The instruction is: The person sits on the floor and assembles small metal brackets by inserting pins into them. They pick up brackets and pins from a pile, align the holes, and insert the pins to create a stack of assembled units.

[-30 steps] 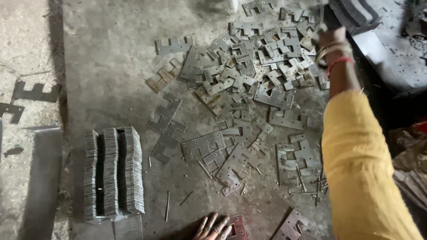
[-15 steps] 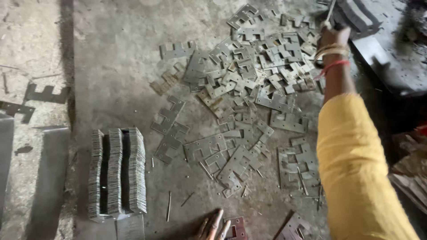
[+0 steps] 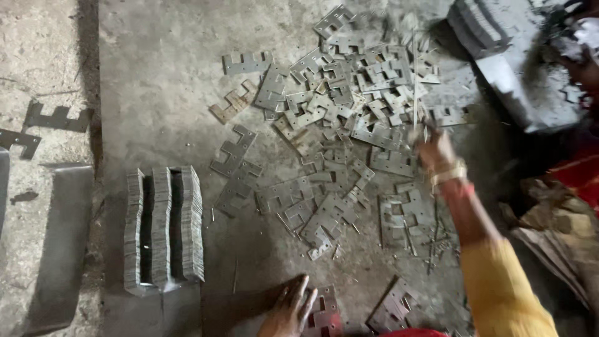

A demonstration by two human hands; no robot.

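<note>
The right hand (image 3: 437, 153) is clenching around a thin metal rod (image 3: 415, 87), gripping it at its lower end so that the rod is rising straight away from the fist, over the heap. The rod is blurred along its length, so how far it is reaching is hard to tell, and whether its tip is touching anything cannot be made out. A pale bangle and a red thread are sitting on the wrist just behind the grip, and a yellow sleeve (image 3: 505, 281) is covering the forearm further back.

Directly ahead of the fist and to both sides of the rod, a loose pile of stamped metal plates (image 3: 349, 100) is lying on the grey floor (image 3: 162, 81), the notched pieces overlapping at every angle. Nearer the fist, on its near side, a few more plates and some thin rods are lying scattered.

The left hand (image 3: 290, 309) is resting flat and open, fingers spread, holding nothing; its fingertips are lying just beside a small stack of plates (image 3: 321, 312) at the near edge of the view, well apart from the right fist.

Farther out, beyond the left hand and away from the pile, three neat rows of stacked plates (image 3: 163, 228) are standing on edge, side by side. Past the rod's far end, a dark metal block (image 3: 511, 68) is lying beside the heap.
</note>
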